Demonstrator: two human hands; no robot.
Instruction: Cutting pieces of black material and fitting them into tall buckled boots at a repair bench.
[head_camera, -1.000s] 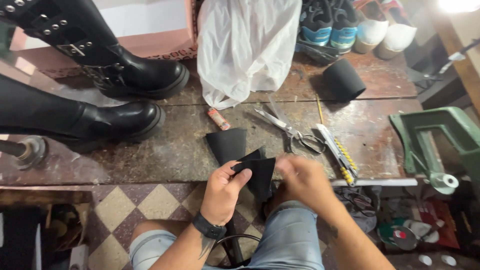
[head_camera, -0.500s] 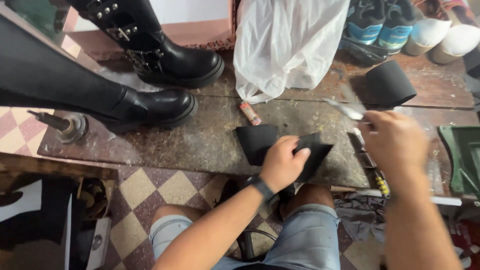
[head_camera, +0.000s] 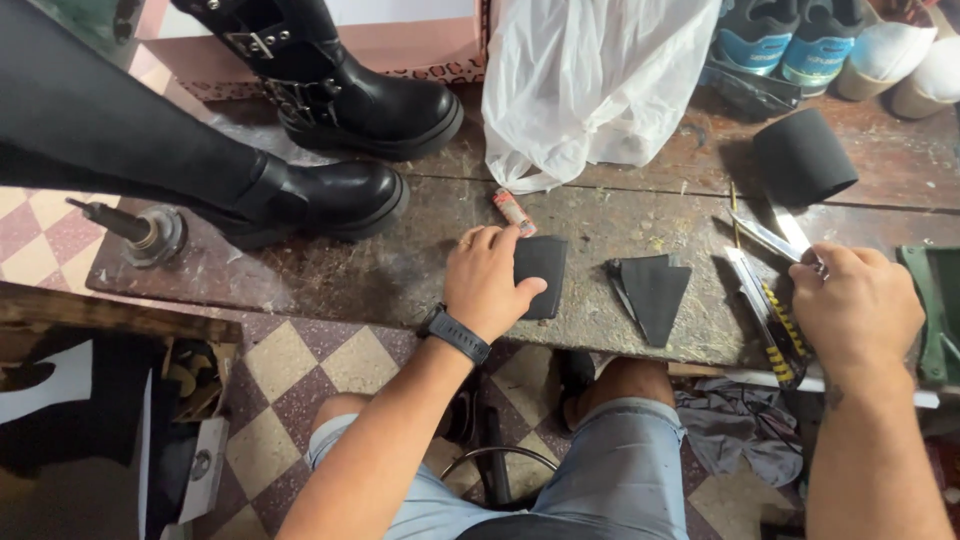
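Note:
My left hand (head_camera: 485, 280) lies flat on the worn wooden bench (head_camera: 400, 270), its thumb pressing down a black rectangular piece (head_camera: 547, 262) of leather-like sheet. A black triangular piece (head_camera: 655, 290) lies loose on the bench just right of it. My right hand (head_camera: 860, 310) is at the bench's right end, closed over the handles of metal scissors (head_camera: 768, 236), whose blades stick out to the upper left. A yellow-and-black utility knife (head_camera: 768, 318) lies beside that hand.
Two tall black boots (head_camera: 340, 150) lie across the back left. A white plastic bag (head_camera: 590, 80), a black cylinder (head_camera: 805, 155) and sneakers (head_camera: 790, 45) stand behind. A small red tube (head_camera: 512, 210) and a metal post (head_camera: 145, 232) are on the bench.
My left hand has laid the black pieces on the bench and now presses the rectangular one flat. My right hand moved right and closed over the scissors.

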